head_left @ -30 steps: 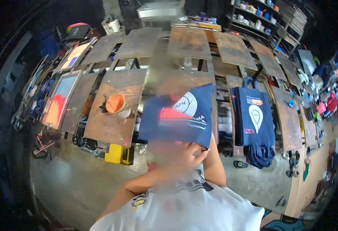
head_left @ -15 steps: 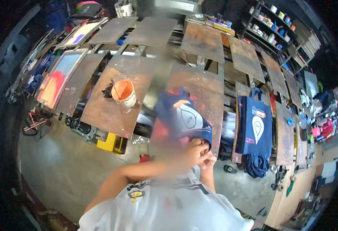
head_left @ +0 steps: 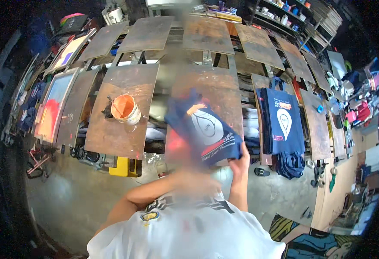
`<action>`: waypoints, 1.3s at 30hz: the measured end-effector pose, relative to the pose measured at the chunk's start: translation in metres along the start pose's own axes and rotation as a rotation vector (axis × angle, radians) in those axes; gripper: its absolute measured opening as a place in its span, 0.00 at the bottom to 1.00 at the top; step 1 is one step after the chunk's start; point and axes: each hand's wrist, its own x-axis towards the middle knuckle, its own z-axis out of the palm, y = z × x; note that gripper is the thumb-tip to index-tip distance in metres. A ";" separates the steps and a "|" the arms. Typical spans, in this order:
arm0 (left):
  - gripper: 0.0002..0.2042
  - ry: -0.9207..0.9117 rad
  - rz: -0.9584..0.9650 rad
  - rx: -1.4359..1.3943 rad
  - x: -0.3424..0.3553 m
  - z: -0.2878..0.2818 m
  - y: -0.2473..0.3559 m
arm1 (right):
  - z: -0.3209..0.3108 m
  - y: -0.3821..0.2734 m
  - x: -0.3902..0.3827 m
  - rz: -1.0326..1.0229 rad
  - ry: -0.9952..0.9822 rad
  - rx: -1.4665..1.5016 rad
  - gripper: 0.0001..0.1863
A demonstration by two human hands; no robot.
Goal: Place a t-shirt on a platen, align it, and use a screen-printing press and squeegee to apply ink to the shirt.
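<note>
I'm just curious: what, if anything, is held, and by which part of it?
The right hand holds a printed navy fabric bag by its near right corner; whether the blurred left hand grips anything cannot be told.

- We note a smooth grey floor [head_left: 68,185], light glaring on it at lower left.
- We find brown tabletops [head_left: 258,43] in two rows across the centre.
- We record dark, loaded shelves [head_left: 274,23] at upper right.

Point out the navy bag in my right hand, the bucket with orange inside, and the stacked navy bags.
Held bag [head_left: 207,129]: head view, on its white printed shape.
Bucket [head_left: 133,117]: head view, on its outer wall.
Stacked bags [head_left: 284,124]: head view, top bag's white print.
</note>
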 end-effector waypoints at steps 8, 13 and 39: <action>0.08 1.092 -0.612 -0.301 -0.077 -0.091 -0.088 | -0.063 -0.014 0.028 -0.246 -0.031 0.514 0.44; 0.29 1.184 -0.956 0.390 -0.102 -0.075 -0.181 | -0.056 -0.006 -0.005 -0.264 -0.053 0.351 0.41; 0.11 1.551 -0.574 0.482 -0.069 -0.213 -0.044 | 0.074 -0.107 0.020 -0.761 -0.048 -1.112 0.11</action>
